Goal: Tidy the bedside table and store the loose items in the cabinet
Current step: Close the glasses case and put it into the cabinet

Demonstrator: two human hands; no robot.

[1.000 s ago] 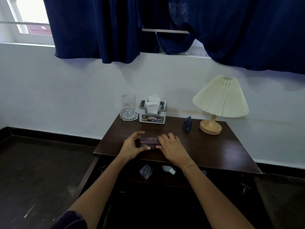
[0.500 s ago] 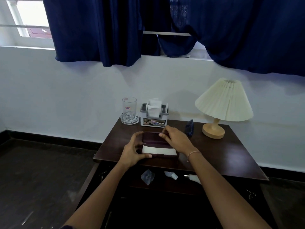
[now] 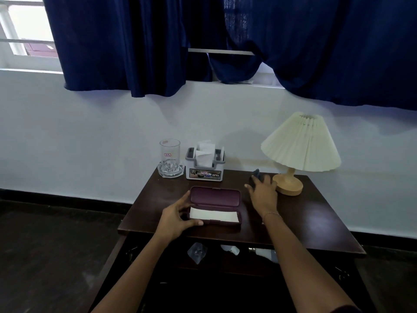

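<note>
Dark bedside table (image 3: 304,222) against a white wall (image 3: 90,132), navy curtains (image 3: 135,41) above; open maroon glasses case (image 3: 215,196) lies near-centre, left hand (image 3: 176,219) grasping its left end; right hand (image 3: 264,194), fingers spread, over a dark item (image 3: 256,173) beside the lamp (image 3: 301,143).

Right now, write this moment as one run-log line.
left hand: holds open maroon case | right hand: over dark object beside lamp | stage: case not yet stored
</note>
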